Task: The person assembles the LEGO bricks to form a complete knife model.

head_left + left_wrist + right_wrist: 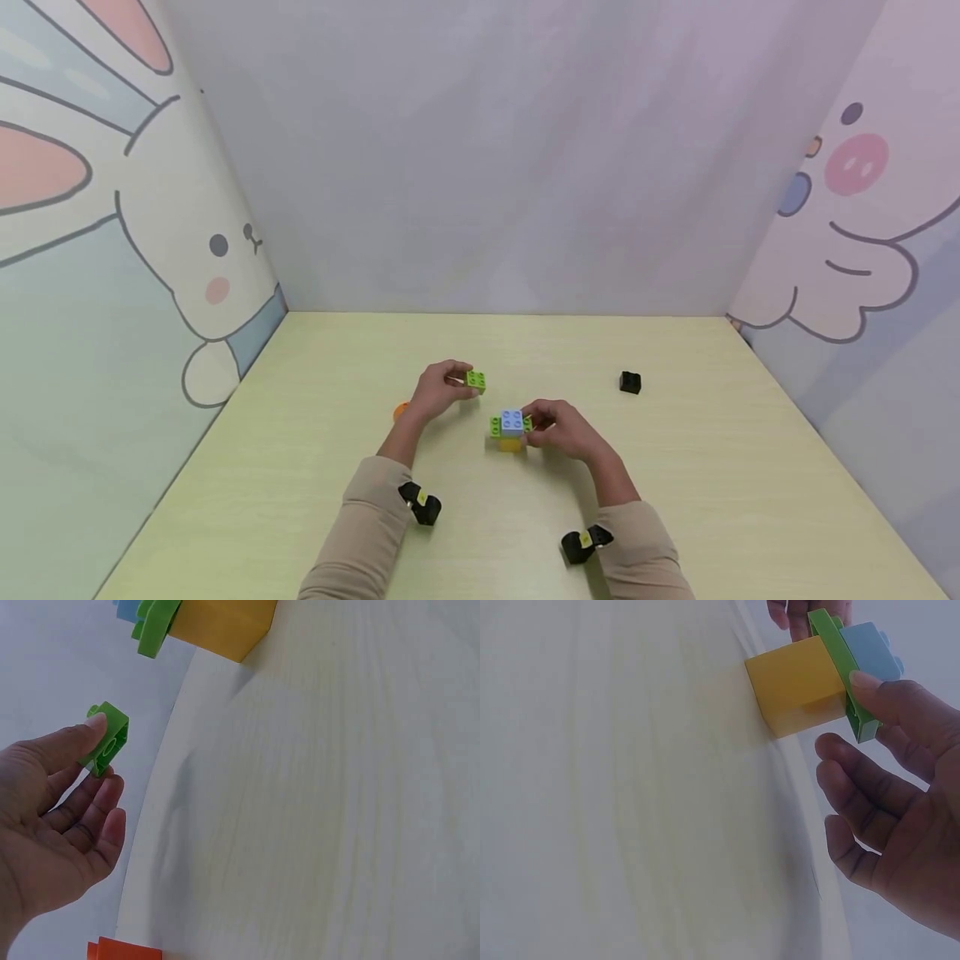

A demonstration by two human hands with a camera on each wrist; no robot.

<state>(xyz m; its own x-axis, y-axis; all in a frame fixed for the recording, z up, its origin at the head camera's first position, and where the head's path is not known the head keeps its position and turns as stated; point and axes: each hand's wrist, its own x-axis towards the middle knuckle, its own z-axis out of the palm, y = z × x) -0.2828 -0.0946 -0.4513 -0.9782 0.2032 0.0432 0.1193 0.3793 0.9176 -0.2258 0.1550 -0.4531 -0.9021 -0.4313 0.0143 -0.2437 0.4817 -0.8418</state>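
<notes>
My left hand (438, 392) pinches a small green toy brick (476, 381) between thumb and fingertips, above the table; its hollow underside shows in the left wrist view (109, 742). To the right and nearer stands a stack: a yellow block (799, 686) at the bottom, a flat green plate brick (838, 660) across it, and a light blue brick (512, 422) on top. My right hand (566, 429) holds the right end of the green plate brick between thumb and finger, its other fingers loosely bent beside the yellow block.
An orange brick (129, 950) lies by the left wrist, partly hidden behind it in the head view. Farther back on the right sits a black brick (630, 382). The pale wooden table (720, 467) meets a grey wall (510, 167) at the back.
</notes>
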